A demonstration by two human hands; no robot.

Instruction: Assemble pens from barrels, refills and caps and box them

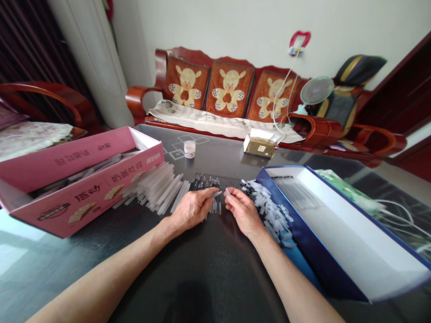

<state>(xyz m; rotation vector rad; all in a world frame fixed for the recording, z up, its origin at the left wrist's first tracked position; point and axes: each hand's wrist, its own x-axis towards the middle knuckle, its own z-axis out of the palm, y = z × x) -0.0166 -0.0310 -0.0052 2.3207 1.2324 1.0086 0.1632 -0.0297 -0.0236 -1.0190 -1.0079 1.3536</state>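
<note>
My left hand (191, 208) is closed, thumb against forefinger, on a thin, pointed, pen-like piece (215, 194) whose tip points right. Facing it, a small gap away, my right hand (243, 211) pinches a small translucent cap-like piece (228, 192). Beyond my left fingers lies a row of slim clear pieces with dark ends (205, 181), partly covered by the hand. A heap of whitish translucent tubes (160, 188) spreads to the left. Many short translucent caps (269, 208), some black among them, are piled right of my right hand.
A pink box (90, 197) with more tubes stands at the left. At the right is a blue box (303, 242) with a row of thin sticks at its far end. A small white tub (189, 149) and a tissue box (259, 146) stand farther back on the dark table (208, 269).
</note>
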